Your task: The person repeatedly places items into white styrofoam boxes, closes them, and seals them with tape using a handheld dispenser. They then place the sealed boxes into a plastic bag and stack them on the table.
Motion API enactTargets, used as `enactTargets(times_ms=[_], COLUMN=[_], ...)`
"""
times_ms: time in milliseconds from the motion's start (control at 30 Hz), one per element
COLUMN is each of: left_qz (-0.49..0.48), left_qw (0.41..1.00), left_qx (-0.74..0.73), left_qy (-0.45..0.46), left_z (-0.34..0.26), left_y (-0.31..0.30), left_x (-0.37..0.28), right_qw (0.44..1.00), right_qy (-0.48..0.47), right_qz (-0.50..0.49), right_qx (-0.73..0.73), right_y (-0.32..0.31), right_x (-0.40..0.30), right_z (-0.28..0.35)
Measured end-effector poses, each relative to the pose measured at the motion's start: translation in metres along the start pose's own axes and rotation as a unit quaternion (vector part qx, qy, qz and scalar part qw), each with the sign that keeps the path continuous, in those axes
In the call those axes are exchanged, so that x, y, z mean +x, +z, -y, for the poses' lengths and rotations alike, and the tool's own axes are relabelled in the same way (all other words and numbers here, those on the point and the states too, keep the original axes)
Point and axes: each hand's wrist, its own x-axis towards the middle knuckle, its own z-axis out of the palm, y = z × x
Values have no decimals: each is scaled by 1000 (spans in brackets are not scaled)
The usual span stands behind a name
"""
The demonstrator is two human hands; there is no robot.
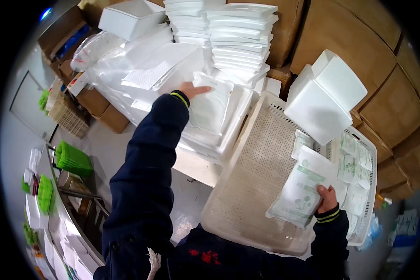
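Note:
My left hand rests on the upper left edge of a white plastic packet, its index finger extended across it; whether it grips the packet is unclear. That packet lies in a white foam box. My right hand holds the lower right edge of a white packet with green print, tilted over a pale perforated plastic basket. A smaller white packet lies just above it. More green-printed packets fill the white basket at the right.
Tall stacks of white foam lids stand behind the foam box. Paper sheets lie on plastic-wrapped goods at the upper left. White foam boxes lean over the baskets' far ends, before cardboard cartons. Green baskets stand at the left.

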Motion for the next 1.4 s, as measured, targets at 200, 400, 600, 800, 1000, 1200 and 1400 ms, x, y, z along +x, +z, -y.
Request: enactTargets(times_ms=[200,400,600,800,1000,1200,1400], left_qz=[89,-226,-45,170,193,249,208], left_qw=[993,940,947,827,800,801,775], left_qx=[-64,16,-276,-381,-430,-423,-452], left_qy=[-42,257,-159,-377,-371,-343,-390], left_z=[57,77,147,148,147,186,243], left_y=[40,22,18,8,17,-4,40], left_x=[30,-90,-123,-96,-87,-88,-100], right_qw=[997,996,998,991,992,823,959], right_qy=[50,44,47,110,-7,-210,76], right_qz=[-66,-65,10,51,23,-63,-9], right_qx=[0,29,45,54,-124,-524,-271], right_y=[63,106,190,248,253,231,226], right_x=[20,57,123,211,257,207,206], right_z=[-38,-62,-53,-72,-108,-101,-133])
